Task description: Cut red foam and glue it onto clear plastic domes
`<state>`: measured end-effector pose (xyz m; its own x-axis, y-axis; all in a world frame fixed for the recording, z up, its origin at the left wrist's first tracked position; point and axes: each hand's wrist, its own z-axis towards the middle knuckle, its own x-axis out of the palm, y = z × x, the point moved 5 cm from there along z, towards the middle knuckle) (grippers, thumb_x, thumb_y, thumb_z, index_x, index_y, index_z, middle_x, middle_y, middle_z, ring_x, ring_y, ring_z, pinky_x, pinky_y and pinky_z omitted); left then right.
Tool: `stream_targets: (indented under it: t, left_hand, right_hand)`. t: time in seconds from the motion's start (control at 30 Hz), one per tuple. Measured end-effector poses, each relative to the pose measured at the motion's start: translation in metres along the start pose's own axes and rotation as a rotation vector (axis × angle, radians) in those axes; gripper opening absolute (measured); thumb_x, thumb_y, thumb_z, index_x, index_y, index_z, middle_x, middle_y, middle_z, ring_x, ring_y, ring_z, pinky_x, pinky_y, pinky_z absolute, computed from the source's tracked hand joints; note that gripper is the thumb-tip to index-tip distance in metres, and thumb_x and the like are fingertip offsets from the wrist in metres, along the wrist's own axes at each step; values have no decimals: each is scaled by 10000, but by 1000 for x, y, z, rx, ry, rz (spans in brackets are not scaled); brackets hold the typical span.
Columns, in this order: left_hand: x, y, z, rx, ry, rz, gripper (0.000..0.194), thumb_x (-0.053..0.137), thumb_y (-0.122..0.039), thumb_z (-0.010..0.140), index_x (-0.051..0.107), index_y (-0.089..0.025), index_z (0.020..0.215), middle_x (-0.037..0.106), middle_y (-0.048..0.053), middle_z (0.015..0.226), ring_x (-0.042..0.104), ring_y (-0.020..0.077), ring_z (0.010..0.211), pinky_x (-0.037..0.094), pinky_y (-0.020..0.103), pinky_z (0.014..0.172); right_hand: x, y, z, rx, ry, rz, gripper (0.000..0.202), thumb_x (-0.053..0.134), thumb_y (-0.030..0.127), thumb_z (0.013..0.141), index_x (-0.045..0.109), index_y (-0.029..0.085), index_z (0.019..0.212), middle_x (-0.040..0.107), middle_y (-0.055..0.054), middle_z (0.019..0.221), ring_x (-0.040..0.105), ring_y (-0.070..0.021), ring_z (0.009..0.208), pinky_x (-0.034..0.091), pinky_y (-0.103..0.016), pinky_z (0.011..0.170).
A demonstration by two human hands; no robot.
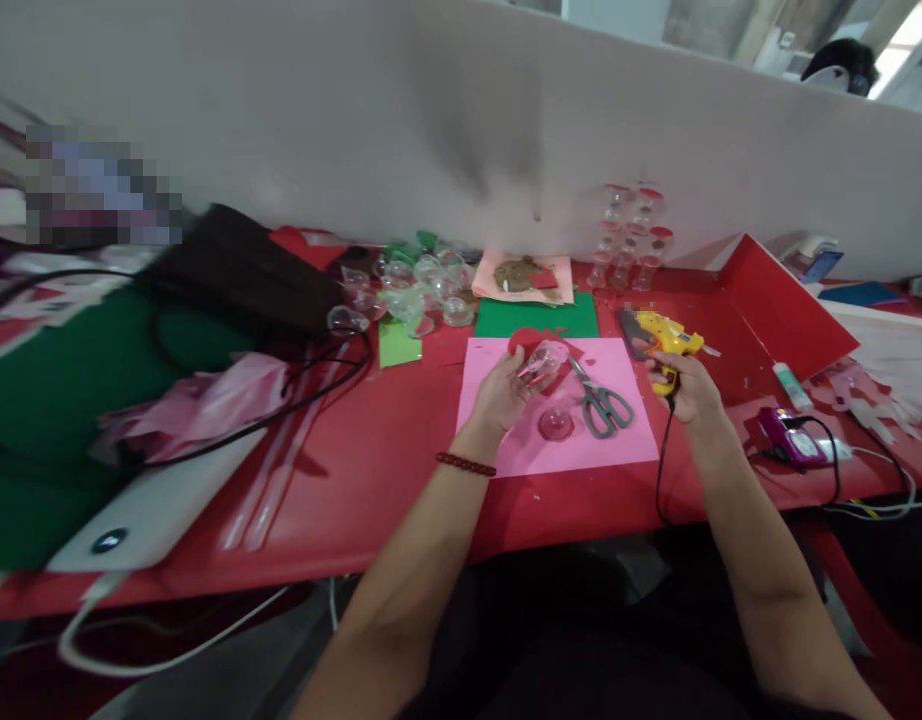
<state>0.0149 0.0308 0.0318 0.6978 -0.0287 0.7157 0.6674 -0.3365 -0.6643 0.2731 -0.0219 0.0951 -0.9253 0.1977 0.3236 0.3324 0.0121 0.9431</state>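
Over the pink sheet (626,445), my left hand (504,392) is closed around a small clear plastic cup (545,358). In my right hand (690,385) is a yellow hot glue gun (675,342), its cord hanging down over the table's front edge. Its nozzle end, toward a dark pad, is not clearly seen. Lying on the pink sheet are grey-handled scissors (600,408) and a clear plastic dome (556,424). Cut red paper (527,340) lies just behind the cup.
Several clear plastic cups (431,280) are heaped at the back. Hourglass-shaped plastic pieces (632,240) with red tops stand by the partition. A purple power box (795,438) with cables sits right. Left are a white laptop (161,500), a dark bag (243,270) and clear tubes (281,470).
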Motion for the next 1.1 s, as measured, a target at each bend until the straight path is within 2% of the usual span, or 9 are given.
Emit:
stream_targets:
  t: [0.13, 0.23, 0.3, 0.37, 0.57, 0.67, 0.8, 0.97, 1.1]
  left_hand:
    - [2, -4, 0, 44, 50, 30, 255, 779, -299, 818, 691, -192, 1032, 733, 85, 1182, 722, 198, 1023, 595, 372, 937]
    - [4, -3, 2, 95, 82, 131, 440, 842, -96, 662, 691, -210, 1060, 718, 60, 1199, 704, 187, 1069, 562, 360, 988]
    - [3, -1, 3, 142, 67, 202, 520, 837, -50, 618, 682, -214, 1087, 712, 56, 1189, 693, 183, 1082, 547, 352, 990]
    - [2, 0, 3, 195, 52, 265, 526, 840, -89, 627, 665, -212, 1109, 712, 64, 1172, 687, 185, 1069, 547, 356, 969]
    - [2, 0, 1, 303, 57, 457, 525, 860, -206, 617, 631, -218, 1089, 703, 73, 1155, 675, 209, 1051, 548, 340, 880]
    - [2, -4, -1, 343, 23, 554, 565, 851, -201, 612, 623, -218, 1128, 704, 69, 1100, 671, 202, 992, 545, 331, 841]
    - [1, -9, -3, 397, -41, 664, 579, 839, -197, 626, 621, -212, 1163, 696, 73, 1087, 657, 199, 986, 543, 322, 831]
    - [0, -6, 0, 416, 4, 710, 620, 826, -184, 638, 631, -220, 1225, 699, 79, 1121, 648, 172, 901, 543, 293, 771]
    - [-4, -5, 2, 474, -13, 782, 669, 831, -173, 642, 649, -231, 1283, 703, 35, 992, 601, 131, 784, 530, 275, 749]
  right_hand:
    - [32, -13, 8, -26, 115, -64, 338, 844, 319, 620, 655, 187, 867, 734, -51, 899, 437, -49, 533, 314, -171, 390]
    - [34, -28, 11, -34, 156, -141, 401, 862, 448, 617, 676, 171, 840, 659, -9, 748, 365, -34, 487, 258, -185, 377]
    - [30, -34, 10, -36, 170, -177, 432, 861, 509, 628, 686, 170, 829, 560, 33, 633, 350, -37, 468, 251, -192, 382]
    - [27, -35, 8, -33, 199, -221, 454, 832, 564, 670, 701, 174, 862, 507, 49, 576, 378, -53, 462, 273, -202, 394]
    - [31, -33, -6, -31, 376, -366, 558, 749, 705, 706, 705, 179, 888, 563, 26, 537, 469, -90, 443, 355, -228, 424]
    - [34, -41, -9, -50, 424, -428, 538, 735, 706, 718, 680, 179, 816, 540, 38, 515, 432, -81, 410, 329, -228, 401]
    - [36, -48, -9, -77, 395, -487, 492, 757, 650, 721, 670, 179, 833, 551, 39, 555, 425, -79, 422, 347, -234, 404]
    - [40, -45, -10, -97, 368, -507, 452, 753, 622, 721, 637, 191, 790, 550, 36, 558, 422, -81, 422, 347, -242, 407]
    - [42, -43, -11, -102, 368, -540, 437, 720, 614, 734, 610, 194, 781, 512, 48, 526, 405, -84, 430, 326, -239, 409]
